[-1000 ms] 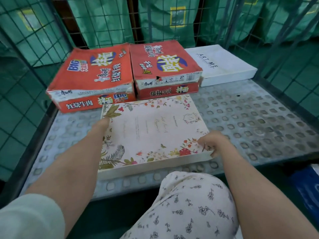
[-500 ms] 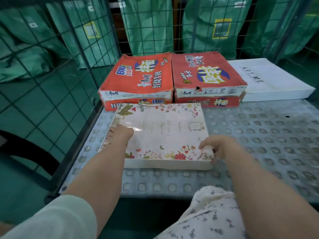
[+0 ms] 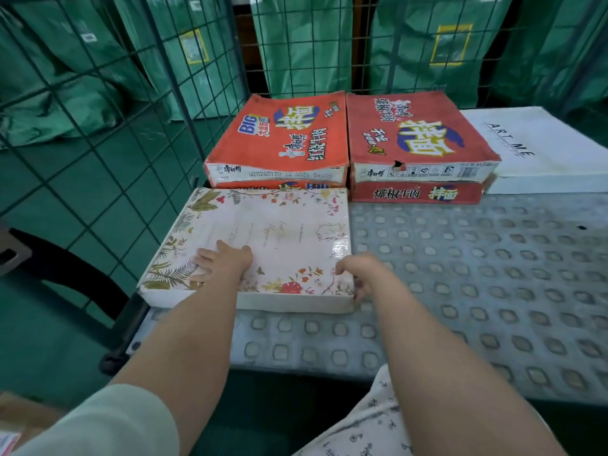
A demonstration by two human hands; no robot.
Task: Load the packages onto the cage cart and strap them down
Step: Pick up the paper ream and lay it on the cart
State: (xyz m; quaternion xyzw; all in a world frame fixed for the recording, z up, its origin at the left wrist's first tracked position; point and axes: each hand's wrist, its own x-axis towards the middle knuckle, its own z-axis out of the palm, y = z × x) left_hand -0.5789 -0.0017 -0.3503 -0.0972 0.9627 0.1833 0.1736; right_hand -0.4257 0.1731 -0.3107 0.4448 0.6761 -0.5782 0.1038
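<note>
A flat white box with a floral print (image 3: 283,232) lies on the perforated grey deck of the cage cart (image 3: 477,274), its far edge against a red noodle carton. My left hand (image 3: 223,260) rests flat on the box's lid, fingers spread. My right hand (image 3: 357,274) curls round the box's near right corner. Two red noodle cartons (image 3: 279,139) (image 3: 418,139) sit side by side at the back. A white box printed ART ME (image 3: 539,149) lies to their right.
Green wire mesh walls (image 3: 108,103) close the cart's left side and back. Green sacks (image 3: 306,44) hang behind the mesh. The deck's right half is bare metal. A brown carton corner (image 3: 23,419) shows at the bottom left, beside my knee in flowered cloth (image 3: 371,426).
The floral box has slid left and back until it meets the left noodle carton. My left hand has moved from the box's left edge onto its lid. The view has swung left.
</note>
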